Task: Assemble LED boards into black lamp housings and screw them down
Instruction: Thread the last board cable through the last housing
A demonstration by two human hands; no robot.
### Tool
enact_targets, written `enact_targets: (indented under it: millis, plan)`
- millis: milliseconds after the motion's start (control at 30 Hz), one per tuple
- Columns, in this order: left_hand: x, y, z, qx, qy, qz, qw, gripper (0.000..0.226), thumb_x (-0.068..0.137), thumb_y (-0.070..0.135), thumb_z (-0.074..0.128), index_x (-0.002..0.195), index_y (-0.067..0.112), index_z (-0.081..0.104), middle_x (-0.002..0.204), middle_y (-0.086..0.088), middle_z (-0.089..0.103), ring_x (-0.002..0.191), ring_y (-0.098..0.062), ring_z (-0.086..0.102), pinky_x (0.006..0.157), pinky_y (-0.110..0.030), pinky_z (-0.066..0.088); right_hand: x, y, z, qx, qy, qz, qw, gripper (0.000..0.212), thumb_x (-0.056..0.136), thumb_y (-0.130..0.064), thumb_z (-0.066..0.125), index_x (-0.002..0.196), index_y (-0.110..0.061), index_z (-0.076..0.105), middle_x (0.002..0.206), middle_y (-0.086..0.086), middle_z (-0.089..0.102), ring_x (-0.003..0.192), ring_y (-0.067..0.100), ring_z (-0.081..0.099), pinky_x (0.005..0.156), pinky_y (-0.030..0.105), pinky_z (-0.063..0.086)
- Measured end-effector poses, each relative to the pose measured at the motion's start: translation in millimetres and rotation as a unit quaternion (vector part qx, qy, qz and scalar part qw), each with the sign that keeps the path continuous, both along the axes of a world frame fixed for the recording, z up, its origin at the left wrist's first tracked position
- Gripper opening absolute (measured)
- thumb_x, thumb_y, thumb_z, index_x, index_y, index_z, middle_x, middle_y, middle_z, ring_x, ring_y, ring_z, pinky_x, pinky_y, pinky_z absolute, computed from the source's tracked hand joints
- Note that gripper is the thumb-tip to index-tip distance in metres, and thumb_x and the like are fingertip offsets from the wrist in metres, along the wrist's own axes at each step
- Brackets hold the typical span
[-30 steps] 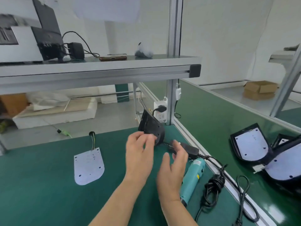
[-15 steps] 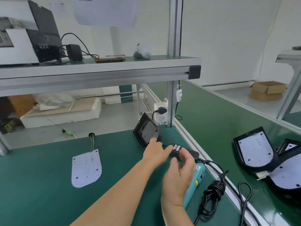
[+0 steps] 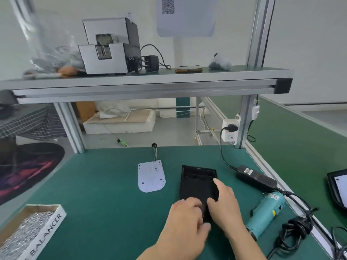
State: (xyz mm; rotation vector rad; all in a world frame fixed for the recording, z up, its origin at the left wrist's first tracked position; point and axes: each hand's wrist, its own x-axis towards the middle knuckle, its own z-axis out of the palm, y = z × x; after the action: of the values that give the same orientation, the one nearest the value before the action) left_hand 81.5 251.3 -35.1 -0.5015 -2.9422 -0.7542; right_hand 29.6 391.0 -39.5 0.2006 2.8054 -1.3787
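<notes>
The grip of your left hand (image 3: 187, 220) curls over the near end of the black housing (image 3: 197, 182); your right hand (image 3: 225, 209) pinches its right wall. The housing lies flat, hollow up, nearer the table's (image 3: 103, 184) right edge, with the LED board (image 3: 151, 176) beside it on the left.

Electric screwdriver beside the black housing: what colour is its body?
Teal: the plastic-bodied electric screwdriver shows best in the head view.

Green-topped workbench (image 3: 93, 184), aluminium-framed shelf (image 3: 146, 85) above; pale walls (image 3: 309, 44), grey floor (image 3: 169, 134).
</notes>
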Motion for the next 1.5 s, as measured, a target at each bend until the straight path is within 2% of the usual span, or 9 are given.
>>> enact_targets:
  millis: [133,233,333,667,800,967,1100,1333,1500]
  plan:
    - [-36.6,-55.5,2.6,0.146,0.015,0.203,0.968,0.022,0.093,0.034,0.062,0.077,0.025,0.05,0.109,0.022,0.05,0.1,-0.003,0.05,0.08,-0.011,0.038,-0.5,-3.7,-4.5,0.082,-0.012,0.025,0.996,0.057,0.095,-0.01,0.049,0.15,-0.023,0.044,0.147,0.004,0.041,0.133,0.022,0.043,0.104,0.029,0.04]
    - [-89.1,-103.1,-1.9,0.077,-0.019,0.294,0.953,0.021,0.094,0.031,0.058,0.114,0.025,0.058,0.124,0.01,0.049,0.116,-0.017,0.046,0.092,-0.031,0.044,-1.2,-8.6,-7.7,0.116,0.004,0.028,0.993,0.053,0.097,-0.016,0.049,0.148,-0.025,0.045,0.143,0.004,0.041,0.13,0.023,0.043,0.101,0.031,0.042]
    - [-135.7,-128.7,-3.2,-0.003,-0.066,0.295,0.953,0.047,0.094,0.032,0.051,0.14,0.035,0.05,0.146,0.003,0.04,0.132,-0.022,0.04,0.102,-0.036,0.042,-2.6,-14.5,-8.3,0.159,0.024,0.029,0.987,0.05,0.1,-0.022,0.044,0.149,-0.027,0.041,0.139,0.002,0.04,0.128,0.022,0.039,0.1,0.032,0.042]
    - [-231.2,-107.6,-8.0,-0.118,-0.155,0.223,0.955,0.061,0.096,0.052,0.042,0.155,0.039,0.03,0.16,-0.014,0.027,0.152,-0.03,0.017,0.123,-0.05,0.015,-3.3,-20.0,-12.5,0.247,0.059,0.033,0.967,0.048,0.102,-0.029,0.034,0.15,-0.035,0.026,0.122,-0.005,0.033,0.109,0.014,0.035,0.088,0.024,0.04]
    - [-238.7,-104.9,-16.1,-0.115,-0.153,0.257,0.947,0.05,0.097,0.047,0.045,0.127,0.009,0.058,0.142,-0.011,0.043,0.13,-0.03,0.047,0.118,-0.048,0.025,-5.3,-19.8,-14.1,0.255,0.054,0.035,0.965,0.049,0.103,-0.03,0.033,0.15,-0.035,0.025,0.127,-0.004,0.033,0.113,0.015,0.036,0.091,0.024,0.04]
    - [-226.7,-112.1,-21.5,-0.007,-0.05,0.293,0.955,0.024,0.099,0.019,0.043,0.095,0.006,0.062,0.116,-0.011,0.054,0.105,-0.032,0.055,0.096,-0.04,0.045,-6.5,-18.1,-16.0,0.258,0.044,0.04,0.964,0.048,0.102,-0.03,0.033,0.15,-0.035,0.026,0.13,-0.003,0.033,0.111,0.015,0.035,0.091,0.026,0.04]
    - [-203.2,-129.1,-12.6,0.093,-0.006,0.267,0.959,0.031,0.098,0.01,0.044,0.108,0.013,0.073,0.111,-0.002,0.068,0.103,-0.026,0.063,0.094,-0.038,0.05,-7.8,-16.3,-17.9,0.26,0.041,0.043,0.964,0.049,0.102,-0.03,0.034,0.15,-0.033,0.027,0.131,-0.002,0.034,0.111,0.016,0.035,0.091,0.027,0.041]
    - [-126.9,-133.6,18.2,0.257,0.052,0.243,0.934,0.024,0.093,0.006,0.049,0.091,0.025,0.063,0.086,-0.006,0.064,0.065,-0.008,0.049,0.056,-0.011,0.04,-10.5,-13.1,-16.0,0.243,0.023,0.051,0.968,0.051,0.102,-0.025,0.037,0.153,-0.029,0.031,0.136,0.002,0.037,0.123,0.021,0.037,0.097,0.032,0.042]
    - [-51.6,-145.6,45.2,0.268,0.144,0.209,0.929,0.026,0.093,-0.003,0.051,0.092,0.019,0.065,0.078,-0.005,0.061,0.061,-0.007,0.046,0.059,-0.019,0.042,-9.4,-10.9,-8.6,0.207,-0.011,0.082,0.975,0.052,0.104,-0.02,0.039,0.156,-0.023,0.034,0.142,0.008,0.038,0.132,0.028,0.034,0.106,0.034,0.039]
